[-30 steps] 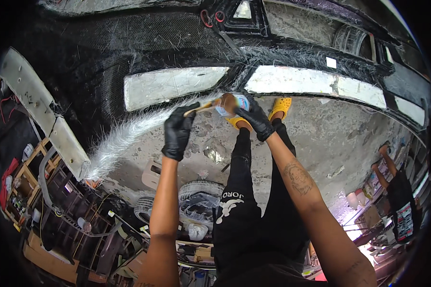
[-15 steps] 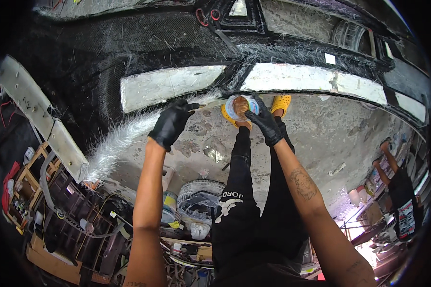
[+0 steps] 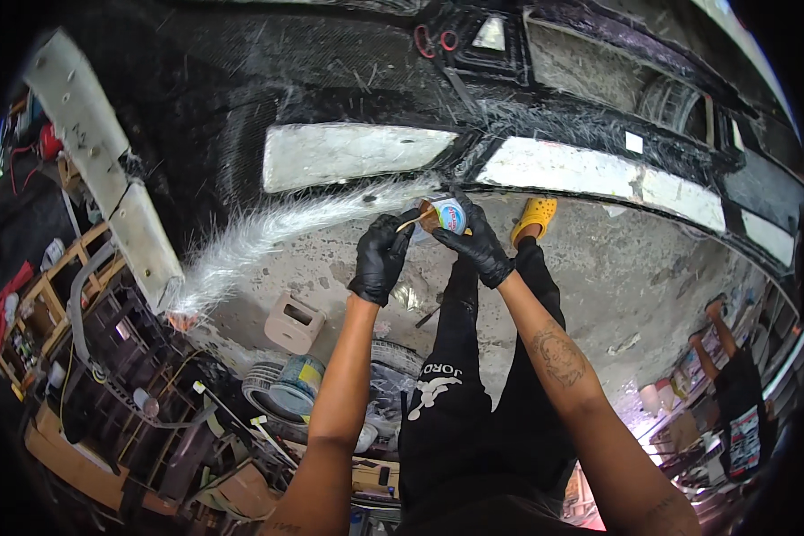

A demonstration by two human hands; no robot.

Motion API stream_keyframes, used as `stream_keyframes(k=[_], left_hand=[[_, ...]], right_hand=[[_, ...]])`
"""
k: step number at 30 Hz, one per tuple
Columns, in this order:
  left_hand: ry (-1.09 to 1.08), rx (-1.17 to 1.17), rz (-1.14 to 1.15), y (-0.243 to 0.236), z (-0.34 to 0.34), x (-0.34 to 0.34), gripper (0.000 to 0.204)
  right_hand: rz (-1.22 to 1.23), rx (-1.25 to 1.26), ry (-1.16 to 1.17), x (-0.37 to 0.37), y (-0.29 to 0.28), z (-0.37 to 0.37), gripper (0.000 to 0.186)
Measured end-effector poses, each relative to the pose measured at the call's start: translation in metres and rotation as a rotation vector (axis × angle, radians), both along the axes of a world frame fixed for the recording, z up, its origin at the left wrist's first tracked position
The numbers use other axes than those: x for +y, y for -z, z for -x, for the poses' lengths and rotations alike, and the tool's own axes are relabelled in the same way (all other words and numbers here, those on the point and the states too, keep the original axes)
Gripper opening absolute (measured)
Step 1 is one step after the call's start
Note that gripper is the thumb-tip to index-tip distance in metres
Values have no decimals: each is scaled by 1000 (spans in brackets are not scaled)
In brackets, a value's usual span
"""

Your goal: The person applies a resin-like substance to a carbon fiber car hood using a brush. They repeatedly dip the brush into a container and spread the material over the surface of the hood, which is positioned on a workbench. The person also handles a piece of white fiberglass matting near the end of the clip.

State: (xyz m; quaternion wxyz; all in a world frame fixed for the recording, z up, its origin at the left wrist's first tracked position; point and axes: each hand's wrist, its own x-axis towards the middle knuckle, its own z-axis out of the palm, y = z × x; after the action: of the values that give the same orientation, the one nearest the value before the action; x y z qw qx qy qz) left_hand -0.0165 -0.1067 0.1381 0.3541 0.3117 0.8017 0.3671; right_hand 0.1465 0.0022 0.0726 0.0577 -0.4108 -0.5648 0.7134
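A: Left hand (image 3: 381,259). State?
B: Black-gloved, fingers closed round the handle of a brush (image 3: 409,221). Handle points toward the right hand (image 3: 480,250).
A: Right hand, then.
B: Also gloved. Curled about the side of a small tub (image 3: 453,214) with a blue-and-white label.
A: Tub's attitude and contents?
B: Tilted, mouth toward the left hand; brown inside. Brush end is at the mouth. Cannot tell whether the bristles touch the contents.
A: Position of both?
B: In front of the person, just below the near edge of a long black moulded piece (image 3: 188,89), as seen. Gap to that edge cannot be judged.
A: On the piece?
B: A band of loose pale fibres (image 3: 277,228) along the near edge, left of the hands. Two long white panels (image 3: 357,159) above the hands, one to each side. Scissors (image 3: 458,85) with red handles beyond them.
A: Floor?
B: Grey, patchy. A yellow clog (image 3: 536,219) right of the tub; a beige stool (image 3: 293,332) left of the left forearm.
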Motion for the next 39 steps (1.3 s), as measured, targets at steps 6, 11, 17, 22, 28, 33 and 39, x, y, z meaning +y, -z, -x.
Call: stream_keyframes(k=[6,11,17,22,28,33,39], left_hand=[[-302,-53,5,-51,52,-27,19],[-116,280,155,-19,84,-25,18],[76,505,269,-11,91,-26,16],[124,548,340,-38,69,-2,14],[430,588,396,34,71,19,17],[536,597,390,82,31,53,21],[449,464,338,125,-10,52,18]], right_hand=[[-57,-84,6,-10,-4,25,91],[-64,-77,41,-11,-12,29,87],[-13,-26,69,-9,0,-9,85],[119,-30,103,0,-17,-50,84],[275,28,156,14,-37,-95,85],[286,50,184,32,-35,-129,86],[139,-22,39,72,-49,-151,88]])
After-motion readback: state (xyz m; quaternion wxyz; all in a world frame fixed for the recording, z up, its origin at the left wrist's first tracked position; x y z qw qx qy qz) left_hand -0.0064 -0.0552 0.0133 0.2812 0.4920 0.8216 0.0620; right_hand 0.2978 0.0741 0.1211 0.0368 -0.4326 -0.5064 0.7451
